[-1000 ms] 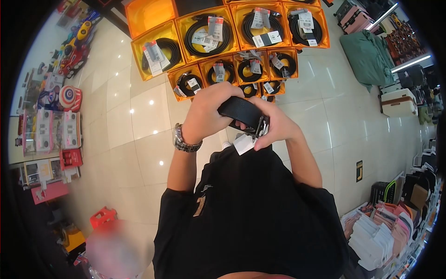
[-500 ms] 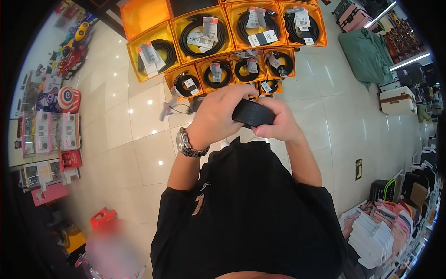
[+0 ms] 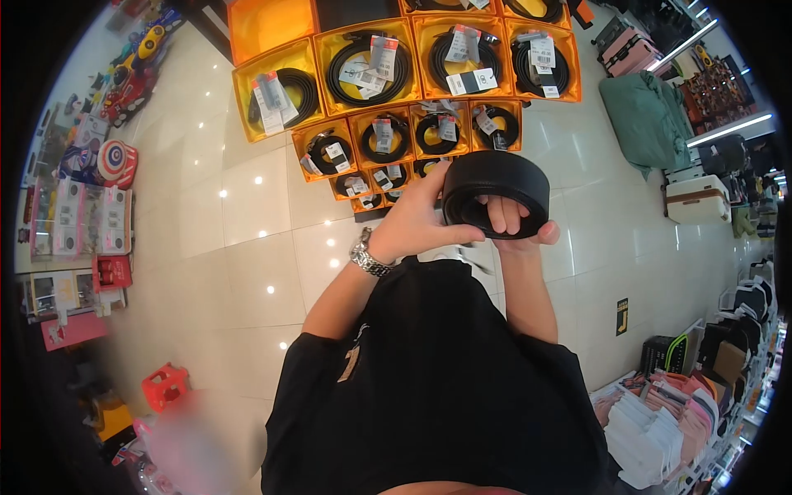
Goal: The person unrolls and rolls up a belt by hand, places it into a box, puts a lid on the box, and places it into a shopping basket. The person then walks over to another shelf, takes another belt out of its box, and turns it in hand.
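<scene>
A black leather belt [image 3: 497, 177], wound into a wide coil, is held in front of my chest with its hollow middle showing. My left hand [image 3: 417, 216], with a metal watch [image 3: 368, 254] on the wrist, closes on the coil's left side, thumb along the lower edge. My right hand [image 3: 521, 233] supports the coil from below and the right. Several of its fingers show through the hollow middle, bent against the inside. Part of the right palm is hidden behind the belt. A blurred thin dark piece [image 3: 478, 262] hangs below the hands.
Ahead stands a tiered display of orange boxes [image 3: 369, 70] with coiled, tagged belts. Toys [image 3: 118, 163] and packaged goods line the left, with a red stool [image 3: 165, 386] low down. At right are a green covered bundle [image 3: 648, 120], a pale suitcase [image 3: 698, 198] and hanging bags [image 3: 643, 429].
The coiled belt has turned so that its hollow middle now shows. My right-hand fingers have moved inside the coil, and both hands have shifted right. The tag beside my left hand is out of sight.
</scene>
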Action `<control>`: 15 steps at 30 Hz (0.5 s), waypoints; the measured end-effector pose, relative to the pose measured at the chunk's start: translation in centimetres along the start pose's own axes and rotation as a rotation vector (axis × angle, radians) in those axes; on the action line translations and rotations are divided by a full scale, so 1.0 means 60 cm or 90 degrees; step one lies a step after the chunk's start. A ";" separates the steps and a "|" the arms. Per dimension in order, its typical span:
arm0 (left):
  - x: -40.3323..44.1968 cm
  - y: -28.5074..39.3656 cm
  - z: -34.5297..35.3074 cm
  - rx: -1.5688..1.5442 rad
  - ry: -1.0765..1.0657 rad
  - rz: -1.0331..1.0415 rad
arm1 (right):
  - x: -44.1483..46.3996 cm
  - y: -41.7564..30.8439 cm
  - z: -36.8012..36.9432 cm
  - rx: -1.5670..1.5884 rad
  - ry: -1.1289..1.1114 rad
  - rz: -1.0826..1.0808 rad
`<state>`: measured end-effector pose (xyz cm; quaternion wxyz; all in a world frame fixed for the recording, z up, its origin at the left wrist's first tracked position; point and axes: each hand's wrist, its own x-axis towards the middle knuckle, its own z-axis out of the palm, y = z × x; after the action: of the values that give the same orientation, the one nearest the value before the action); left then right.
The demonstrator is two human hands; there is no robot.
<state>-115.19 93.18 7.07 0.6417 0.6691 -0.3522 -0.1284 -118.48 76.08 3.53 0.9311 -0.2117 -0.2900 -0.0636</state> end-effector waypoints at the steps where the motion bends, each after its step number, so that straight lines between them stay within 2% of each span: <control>1: 0.000 -0.008 0.008 -0.023 0.014 -0.024 | -0.004 -0.006 0.001 -0.063 0.028 0.010; 2: 0.000 -0.013 0.016 -0.046 0.028 -0.049 | -0.008 -0.011 0.000 -0.125 0.055 0.020; 4: 0.004 -0.020 0.022 -0.036 0.061 -0.004 | -0.018 -0.015 -0.013 -0.236 0.062 0.014; 8: 0.007 -0.024 0.020 -0.036 0.140 0.039 | -0.023 0.006 0.010 -0.439 0.182 -0.018; 10: 0.009 -0.037 -0.003 0.080 0.171 0.036 | -0.027 0.015 0.005 -0.555 0.185 0.039; 11: 0.011 -0.030 -0.017 0.133 0.172 0.034 | -0.018 0.010 0.010 -0.519 0.115 0.072; 12: 0.008 -0.019 -0.026 0.192 0.172 0.006 | -0.014 0.008 0.024 -0.529 0.106 0.090; 14: 0.007 -0.012 -0.044 0.428 0.118 0.084 | -0.007 -0.007 0.042 -0.537 0.118 0.161; 15: 0.008 -0.008 -0.045 0.429 0.119 0.084 | -0.002 -0.014 0.047 -0.537 0.117 0.160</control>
<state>-113.01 94.94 7.16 0.4214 0.8277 -0.3573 0.0984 -120.21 76.57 5.87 0.7859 -0.5998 -0.1267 -0.0810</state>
